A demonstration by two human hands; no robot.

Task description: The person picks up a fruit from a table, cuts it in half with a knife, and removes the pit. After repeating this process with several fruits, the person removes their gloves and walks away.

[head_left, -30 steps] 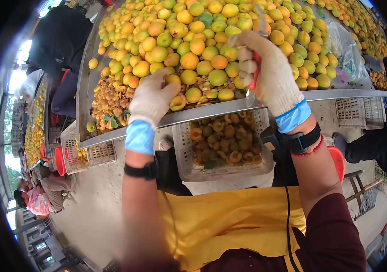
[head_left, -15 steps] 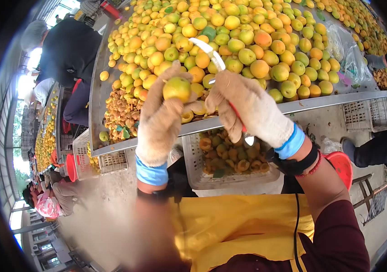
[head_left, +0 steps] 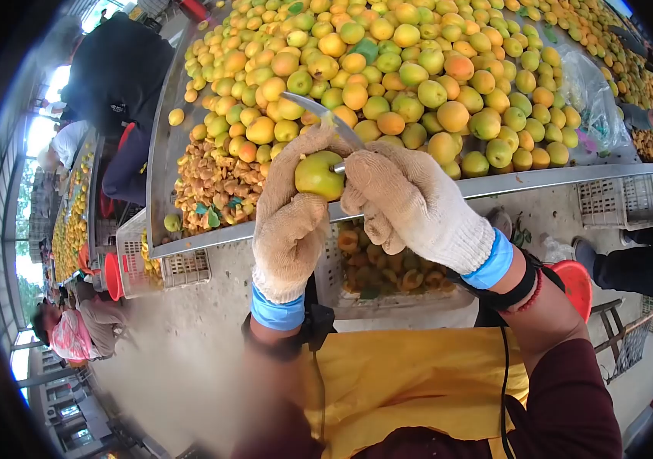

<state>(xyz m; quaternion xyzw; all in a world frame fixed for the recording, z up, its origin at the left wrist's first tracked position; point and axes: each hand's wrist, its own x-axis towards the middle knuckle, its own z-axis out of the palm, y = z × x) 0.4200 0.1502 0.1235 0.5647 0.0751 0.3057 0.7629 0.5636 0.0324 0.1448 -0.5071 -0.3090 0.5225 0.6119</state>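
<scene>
A green-yellow fruit is held in my gloved left hand, its fingers and thumb wrapped round it. My gloved right hand is closed on a curved knife, whose blade points up and to the left above the fruit. A short metal part of the tool touches the fruit's right side, and the fingertips of my right hand are close beside it. Behind both hands, a large heap of yellow, orange and green fruits lies on a metal table.
Fruit stones and scraps lie at the table's left. Below its edge stands a crate with halved fruits. More crates and a red stool are at the right. A person in dark clothes works at the left.
My hands have come together, bringing the tool against the fruit. The blade has swung to the left. The fruit has turned and sits slightly lower and to the right.
</scene>
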